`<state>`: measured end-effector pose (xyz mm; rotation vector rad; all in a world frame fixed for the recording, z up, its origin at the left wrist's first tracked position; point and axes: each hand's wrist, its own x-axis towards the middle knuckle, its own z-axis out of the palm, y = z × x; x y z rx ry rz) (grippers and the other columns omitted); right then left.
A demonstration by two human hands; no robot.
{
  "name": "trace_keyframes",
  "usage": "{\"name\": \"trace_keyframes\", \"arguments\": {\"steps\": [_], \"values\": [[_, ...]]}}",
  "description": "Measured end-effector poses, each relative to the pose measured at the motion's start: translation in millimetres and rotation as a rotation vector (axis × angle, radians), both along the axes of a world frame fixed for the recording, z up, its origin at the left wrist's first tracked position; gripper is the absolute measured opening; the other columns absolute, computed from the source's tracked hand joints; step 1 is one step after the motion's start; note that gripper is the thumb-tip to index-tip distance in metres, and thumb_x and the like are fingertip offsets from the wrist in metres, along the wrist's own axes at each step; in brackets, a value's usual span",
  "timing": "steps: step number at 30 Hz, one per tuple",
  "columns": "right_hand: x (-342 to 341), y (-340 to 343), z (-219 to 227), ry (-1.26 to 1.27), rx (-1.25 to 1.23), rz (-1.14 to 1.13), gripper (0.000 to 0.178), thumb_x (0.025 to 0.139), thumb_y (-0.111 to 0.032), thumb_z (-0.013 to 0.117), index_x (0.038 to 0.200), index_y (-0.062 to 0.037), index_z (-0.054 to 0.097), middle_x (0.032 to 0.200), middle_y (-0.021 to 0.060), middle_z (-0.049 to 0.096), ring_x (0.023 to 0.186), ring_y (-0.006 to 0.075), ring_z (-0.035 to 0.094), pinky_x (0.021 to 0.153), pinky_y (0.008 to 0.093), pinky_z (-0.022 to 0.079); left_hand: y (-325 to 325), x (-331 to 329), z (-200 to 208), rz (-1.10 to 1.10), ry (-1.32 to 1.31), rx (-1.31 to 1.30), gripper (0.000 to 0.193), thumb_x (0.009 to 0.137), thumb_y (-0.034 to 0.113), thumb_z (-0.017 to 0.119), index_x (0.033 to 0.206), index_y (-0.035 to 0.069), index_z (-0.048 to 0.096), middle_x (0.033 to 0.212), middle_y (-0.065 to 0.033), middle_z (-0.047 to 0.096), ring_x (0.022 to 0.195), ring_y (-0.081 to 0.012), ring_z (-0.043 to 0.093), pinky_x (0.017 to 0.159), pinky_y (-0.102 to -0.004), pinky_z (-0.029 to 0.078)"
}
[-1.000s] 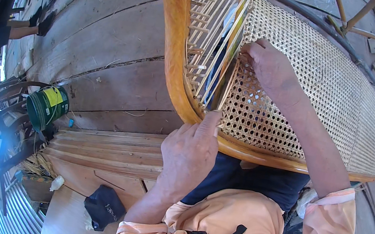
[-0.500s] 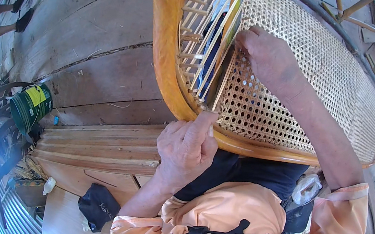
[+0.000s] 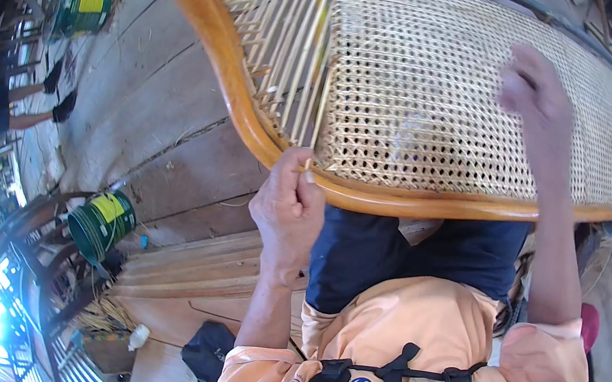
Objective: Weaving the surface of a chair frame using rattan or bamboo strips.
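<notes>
A curved wooden frame (image 3: 223, 56) with a woven cane panel (image 3: 423, 73) lies across my lap. On its left part, loose parallel cane strands (image 3: 297, 52) are strung with gaps between them. My left hand (image 3: 288, 208) is at the near rim, thumb and forefinger pinched on a cane strand (image 3: 308, 164) where the weave begins. My right hand (image 3: 537, 92) is raised over the right half of the panel, blurred, its fingers curled in. Whatever it holds, if anything, is too smeared to make out.
Two green buckets with yellow labels, one nearer (image 3: 102, 226) and one farther (image 3: 81, 9), stand on the plank floor (image 3: 165, 111). Wooden boards (image 3: 204, 267) and a black cloth item (image 3: 207, 354) lie at lower left. Another person's legs (image 3: 31, 117) show at far left.
My right hand has moved right, away from the edge of the weave, over the panel. My left hand stays pinched at the rim. The view has shifted, showing more of the frame's left side.
</notes>
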<state>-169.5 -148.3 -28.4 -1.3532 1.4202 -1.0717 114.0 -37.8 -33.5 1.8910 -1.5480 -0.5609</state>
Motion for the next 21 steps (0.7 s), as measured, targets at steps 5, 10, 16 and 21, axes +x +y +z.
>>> {"name": "trace_keyframes", "arguments": {"steps": [5,10,16,21], "values": [[-141.4,144.5,8.2,0.102,0.151,-0.418,0.019,0.092,-0.009,0.058,0.111,-0.0053,0.062,0.080,-0.0013,0.060,0.066,0.0050,0.055,0.058,0.0193,0.045,5.8,8.7,-8.5,-0.007,-0.312,-0.051,0.031,0.078,-0.001,0.053,0.108,0.004,0.062,0.090,-0.0129,0.065,0.075,-0.0229,0.062,0.070,-0.0339,0.050],[-186.5,310.7,-11.5,0.211,0.404,-0.702,0.016,0.093,-0.012,0.055,0.106,-0.0049,0.062,0.076,-0.0027,0.058,0.064,0.0044,0.052,0.058,0.0213,0.044,-2.5,21.5,-24.6,-0.101,-0.005,-0.058,0.028,0.084,-0.001,0.049,0.110,0.000,0.059,0.098,-0.0064,0.062,0.083,-0.0131,0.058,0.074,-0.0247,0.046],[-161.8,409.5,-71.4,1.003,0.430,-0.359,0.019,0.088,-0.010,0.055,0.105,-0.0066,0.063,0.091,0.0122,0.064,0.082,0.0271,0.062,0.072,0.0391,0.050,-4.6,42.9,-27.1,0.009,0.150,0.155,0.033,0.085,-0.002,0.048,0.117,-0.002,0.055,0.103,-0.0105,0.059,0.090,-0.0138,0.058,0.078,-0.0221,0.046],[-149.4,408.6,-99.2,1.009,0.732,-0.232,0.021,0.084,-0.019,0.060,0.100,-0.0047,0.060,0.094,0.0185,0.062,0.089,0.0379,0.060,0.074,0.0472,0.048,9.6,28.0,-6.6,-0.082,-0.191,0.125,0.031,0.083,0.005,0.056,0.113,-0.002,0.059,0.114,-0.0147,0.059,0.098,-0.0241,0.060,0.086,-0.0317,0.048]]}}
